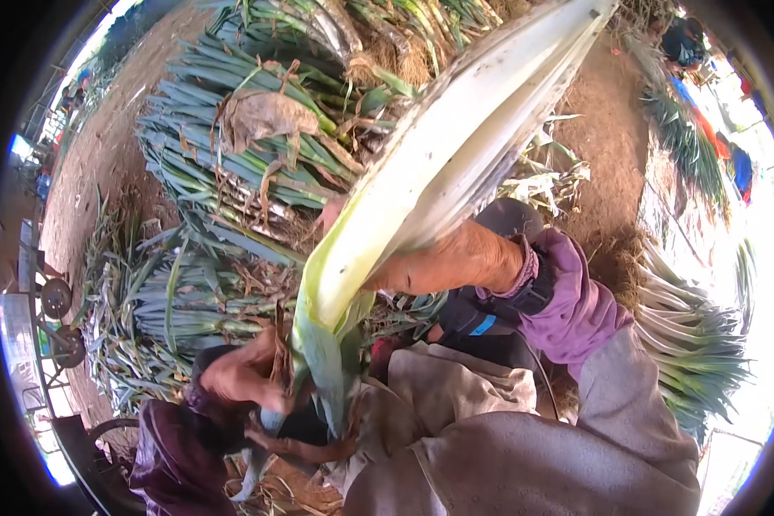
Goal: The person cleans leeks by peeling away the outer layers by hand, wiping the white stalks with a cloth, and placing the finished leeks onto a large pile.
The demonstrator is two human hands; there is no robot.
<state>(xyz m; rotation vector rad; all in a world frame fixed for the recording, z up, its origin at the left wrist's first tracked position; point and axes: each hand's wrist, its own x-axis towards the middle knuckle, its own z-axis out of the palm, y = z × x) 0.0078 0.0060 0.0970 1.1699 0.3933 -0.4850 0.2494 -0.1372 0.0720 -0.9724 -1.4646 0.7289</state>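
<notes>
Head view: the leek (421, 172) slants from lower left to upper right, the right hand (443, 262) with fingers wrapped round its pale middle, the left hand (245, 378) with fingers pinching its green leaf end.

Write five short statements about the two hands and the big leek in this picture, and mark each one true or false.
1. The right hand is closed around the pale stalk of the leek. True.
2. The left hand is at the white end of the leek. False: it is at the green leaf end, low in the picture.
3. Piles of leeks lie on the ground behind the hands. True.
4. The right arm is bare to the elbow. False: it wears a purple sleeve.
5. The leek rests flat on the soil. False: both hands hold it up above the person's lap.
</notes>
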